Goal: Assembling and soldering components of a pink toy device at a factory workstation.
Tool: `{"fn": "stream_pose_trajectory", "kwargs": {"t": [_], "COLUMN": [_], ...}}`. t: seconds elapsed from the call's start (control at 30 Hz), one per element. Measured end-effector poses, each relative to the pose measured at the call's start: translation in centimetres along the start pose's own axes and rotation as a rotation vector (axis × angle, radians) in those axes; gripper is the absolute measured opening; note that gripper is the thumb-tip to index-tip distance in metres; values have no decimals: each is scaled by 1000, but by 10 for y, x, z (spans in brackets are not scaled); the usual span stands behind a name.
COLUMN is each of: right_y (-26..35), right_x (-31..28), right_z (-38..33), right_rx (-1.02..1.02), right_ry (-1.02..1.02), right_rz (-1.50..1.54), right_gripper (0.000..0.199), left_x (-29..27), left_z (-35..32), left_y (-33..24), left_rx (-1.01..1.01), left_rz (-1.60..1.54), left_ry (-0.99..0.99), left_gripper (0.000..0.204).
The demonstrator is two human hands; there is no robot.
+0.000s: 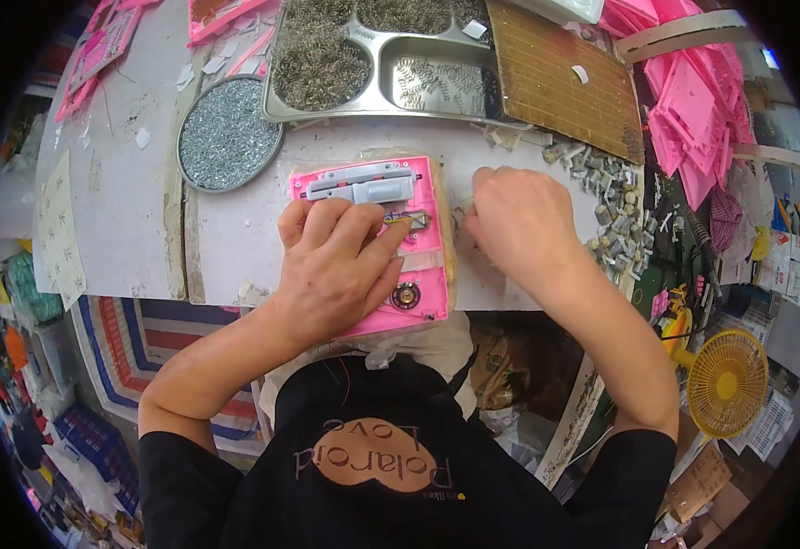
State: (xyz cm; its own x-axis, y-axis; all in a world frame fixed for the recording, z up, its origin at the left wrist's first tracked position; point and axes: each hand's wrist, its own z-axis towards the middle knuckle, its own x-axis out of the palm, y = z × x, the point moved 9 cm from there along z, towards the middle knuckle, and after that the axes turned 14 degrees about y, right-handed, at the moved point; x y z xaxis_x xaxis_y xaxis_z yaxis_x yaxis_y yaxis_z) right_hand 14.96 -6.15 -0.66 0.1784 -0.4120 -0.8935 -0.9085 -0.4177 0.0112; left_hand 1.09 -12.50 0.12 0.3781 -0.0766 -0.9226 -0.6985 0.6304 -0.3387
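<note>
A pink plastic casing (429,240) lies at the table's near edge on a yellowish pad. Grey plastic parts (363,182) sit along its far end, a small metal motor with coloured wires (418,220) in its middle, and a round black speaker-like part (406,294) nearer to me. My left hand (336,256) bends over the casing's left side and grips it, fingertips close to the motor; it hides much of that side. To the right of the casing, my right hand (528,220) is closed low over the table. Its fingertips are turned from view, so what they hold is hidden.
Small metal motors (615,206) lie heaped right of my right hand. Behind are a round dish of screws (230,133), a metal tray of springs (372,101) and a brown board (564,78). Pink plastic parts (697,119) pile up far right, above a yellow fan (727,384).
</note>
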Motion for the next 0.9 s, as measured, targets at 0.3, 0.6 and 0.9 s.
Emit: {"fn": "stream_pose_trajectory", "kwargs": {"t": [0.3,0.6,0.9], "right_y": [6,13,31], "right_x": [19,8,0], "right_z": [-13,14,6], "right_rx": [-25,-81,-51], "right_ry": [-182,2,-76], "right_rz": [858,685,339], "right_gripper": [15,14,23], "left_x": [3,3,5], "left_z": [-1,-4,-2], "left_y": [4,6,4], "left_rx": [-28,-29,-15], "left_rz": [-44,-48,-45], "left_ry": [15,16,0], "left_gripper": [36,36,34]}}
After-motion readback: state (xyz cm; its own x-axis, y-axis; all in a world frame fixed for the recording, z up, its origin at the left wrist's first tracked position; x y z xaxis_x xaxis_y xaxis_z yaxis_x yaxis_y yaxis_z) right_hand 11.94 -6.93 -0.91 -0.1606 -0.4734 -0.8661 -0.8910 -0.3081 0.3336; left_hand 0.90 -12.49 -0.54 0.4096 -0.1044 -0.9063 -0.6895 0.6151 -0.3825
